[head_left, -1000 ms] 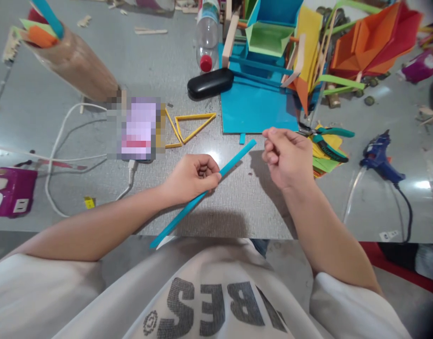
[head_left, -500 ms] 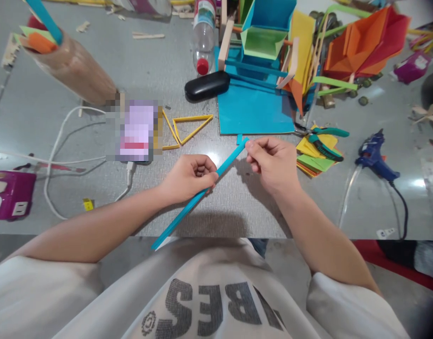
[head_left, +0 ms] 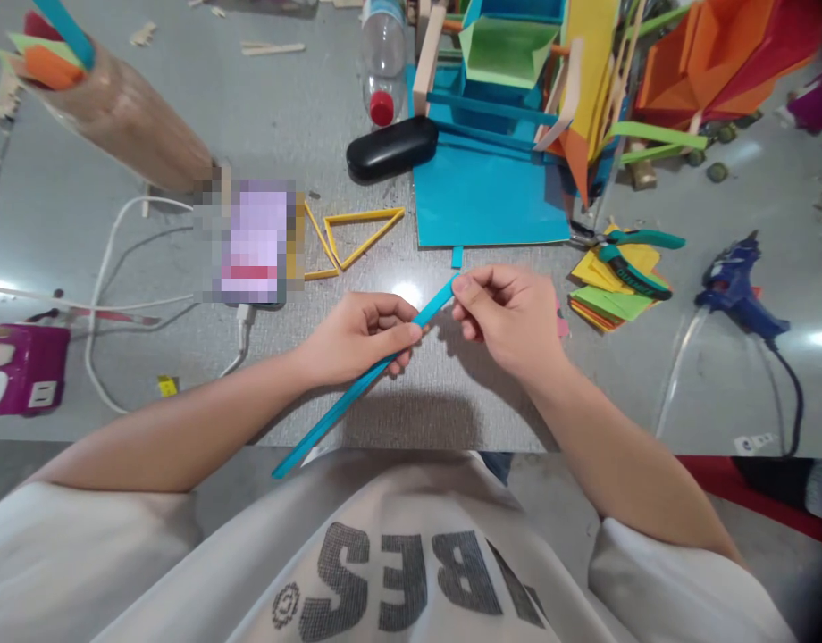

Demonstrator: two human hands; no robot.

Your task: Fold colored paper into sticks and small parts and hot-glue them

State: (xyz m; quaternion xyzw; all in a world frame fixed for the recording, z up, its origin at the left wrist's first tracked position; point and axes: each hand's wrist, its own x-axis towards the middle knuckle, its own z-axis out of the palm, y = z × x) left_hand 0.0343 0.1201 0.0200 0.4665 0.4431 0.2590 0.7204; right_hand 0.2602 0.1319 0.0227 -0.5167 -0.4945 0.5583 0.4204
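Observation:
A narrow blue paper strip (head_left: 337,415) runs diagonally between my hands, its lower end reaching past the table's front edge. My left hand (head_left: 367,339) pinches it partway along, thumb on top. At the strip's upper end, my right hand (head_left: 508,313) holds the tip between thumb and fingers. Just above that tip, a small blue piece (head_left: 457,257) lies by the edge of a blue sheet (head_left: 488,201). Two yellow folded triangles (head_left: 364,215) rest on the table, partly beside a phone (head_left: 255,241).
Behind are a black case (head_left: 392,149), a bottle (head_left: 382,62) and a colourful paper model (head_left: 505,54). Pliers (head_left: 635,259) lie on coloured paper pieces at right, near a blue glue gun (head_left: 742,286). A white cable (head_left: 93,339) loops at left.
My right hand and the strip's upper end have shifted slightly down and left. The strip's lower end has moved a little left. The view has shifted slightly.

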